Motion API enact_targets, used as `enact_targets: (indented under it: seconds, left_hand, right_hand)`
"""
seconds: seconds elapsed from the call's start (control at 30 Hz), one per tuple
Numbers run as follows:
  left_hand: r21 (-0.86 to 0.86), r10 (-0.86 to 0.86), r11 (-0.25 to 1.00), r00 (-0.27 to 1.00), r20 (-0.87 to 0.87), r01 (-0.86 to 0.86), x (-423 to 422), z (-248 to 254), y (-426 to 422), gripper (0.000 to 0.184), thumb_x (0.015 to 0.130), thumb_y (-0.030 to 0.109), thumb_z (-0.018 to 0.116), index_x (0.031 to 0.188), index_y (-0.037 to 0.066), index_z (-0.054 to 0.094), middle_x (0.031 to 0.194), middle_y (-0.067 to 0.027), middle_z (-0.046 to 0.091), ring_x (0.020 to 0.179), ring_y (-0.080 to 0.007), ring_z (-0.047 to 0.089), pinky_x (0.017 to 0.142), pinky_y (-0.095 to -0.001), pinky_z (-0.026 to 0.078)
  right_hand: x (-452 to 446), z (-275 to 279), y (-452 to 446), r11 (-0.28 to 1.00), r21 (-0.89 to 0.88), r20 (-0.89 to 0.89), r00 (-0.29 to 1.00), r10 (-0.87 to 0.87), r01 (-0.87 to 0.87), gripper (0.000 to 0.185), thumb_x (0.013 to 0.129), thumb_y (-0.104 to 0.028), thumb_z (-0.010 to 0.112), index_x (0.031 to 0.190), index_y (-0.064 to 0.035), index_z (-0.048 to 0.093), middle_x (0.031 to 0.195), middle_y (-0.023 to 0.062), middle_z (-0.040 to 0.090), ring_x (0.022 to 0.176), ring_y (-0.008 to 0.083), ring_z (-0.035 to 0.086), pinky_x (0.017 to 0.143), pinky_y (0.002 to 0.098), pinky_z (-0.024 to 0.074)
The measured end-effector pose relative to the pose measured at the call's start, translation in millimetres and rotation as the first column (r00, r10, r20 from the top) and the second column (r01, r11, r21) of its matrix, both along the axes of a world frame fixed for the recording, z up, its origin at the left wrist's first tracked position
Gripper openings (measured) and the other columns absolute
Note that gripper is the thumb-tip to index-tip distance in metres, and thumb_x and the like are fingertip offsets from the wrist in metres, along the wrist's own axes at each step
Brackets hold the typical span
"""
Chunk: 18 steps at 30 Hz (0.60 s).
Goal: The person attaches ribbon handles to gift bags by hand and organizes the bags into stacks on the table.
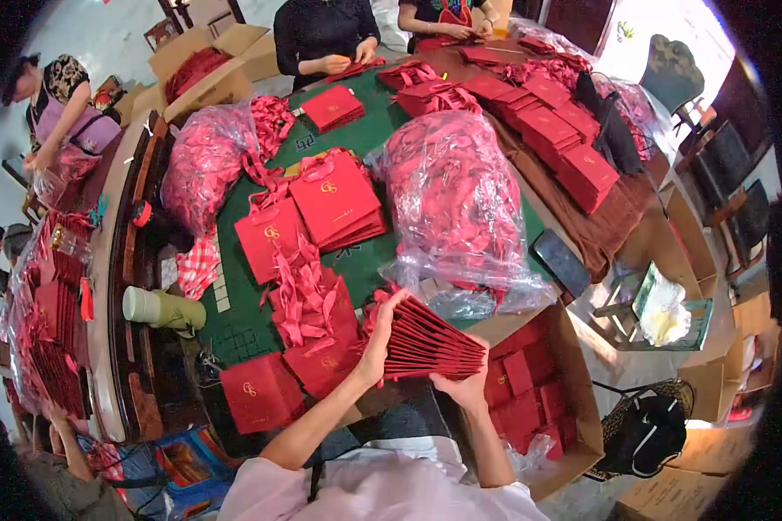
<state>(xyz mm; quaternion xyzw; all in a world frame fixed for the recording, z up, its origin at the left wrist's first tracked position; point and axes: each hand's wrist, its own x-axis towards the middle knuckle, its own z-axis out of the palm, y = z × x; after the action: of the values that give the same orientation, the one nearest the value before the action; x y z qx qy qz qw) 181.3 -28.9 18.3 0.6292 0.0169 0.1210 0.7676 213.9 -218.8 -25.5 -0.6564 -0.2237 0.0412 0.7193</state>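
Between my two hands is a stack of red paper gift bags (434,340), its edges fanned toward me. My left hand (378,343) is closed round the stack's left side. At the lower right corner my right hand (465,382) grips the same stack. Just left of it lie more red bags with ribbon handles (308,300), and a flat red bag with a gold logo (261,392) rests at the table's near edge. Below and right of my right hand, an open carton (573,382) holds several red bags.
A big plastic sack of red ribbons (452,191) sits ahead on the green table, with a second sack (208,165) farther left. A phone (561,262) lies at the right edge; a pale green cup (163,308) stands left. Other people (326,39) work across the table.
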Motion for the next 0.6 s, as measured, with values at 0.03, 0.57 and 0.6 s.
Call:
enact_targets:
  seconds: [0.03, 0.57, 0.6]
  left_hand:
    - [-0.015, 0.018, 1.000, 1.000, 0.015, -0.018, 0, -2, 0, 0.080, 0.100, 0.061, 0.023, 0.149, -0.002, 0.023, 0.152, -0.0121, 0.028, 0.143, -0.0219, 0.024, 0.118, -0.0367, 0.012]
    - [0.038, -0.042, 0.998, 0.999, 0.034, 0.041, -4, -8, 11, 0.085, 0.097, 0.065, 0.029, 0.149, -0.002, 0.025, 0.154, -0.0122, 0.027, 0.144, -0.0226, 0.023, 0.118, -0.0371, 0.014]
    - [0.037, -0.043, 0.998, 0.999, 0.034, 0.041, -3, -8, 10, 0.085, 0.097, 0.065, 0.029, 0.149, -0.002, 0.025, 0.154, -0.0122, 0.027, 0.144, -0.0226, 0.023, 0.118, -0.0371, 0.014]
  right_hand:
    - [0, 0, 1, 1.000, 0.000, 0.003, 1.000, 0.000, 0.000, 0.086, 0.058, -0.007, 0.090, 0.127, -0.0025, 0.040, 0.121, 0.0133, 0.056, 0.111, 0.0218, 0.058, 0.098, 0.0375, 0.0477]
    - [-4, -15, 4, 0.976, 0.204, -0.132, 0.986, 0.101, -0.073, 0.099, 0.055, -0.014, 0.094, 0.134, -0.0052, 0.035, 0.128, 0.0129, 0.048, 0.118, 0.0253, 0.052, 0.102, 0.0405, 0.0433]
    - [-3, -15, 3, 0.976, 0.203, -0.133, 0.986, 0.100, -0.072, 0.099, 0.055, -0.014, 0.094, 0.134, -0.0052, 0.035, 0.128, 0.0129, 0.048, 0.118, 0.0253, 0.052, 0.102, 0.0405, 0.0433]
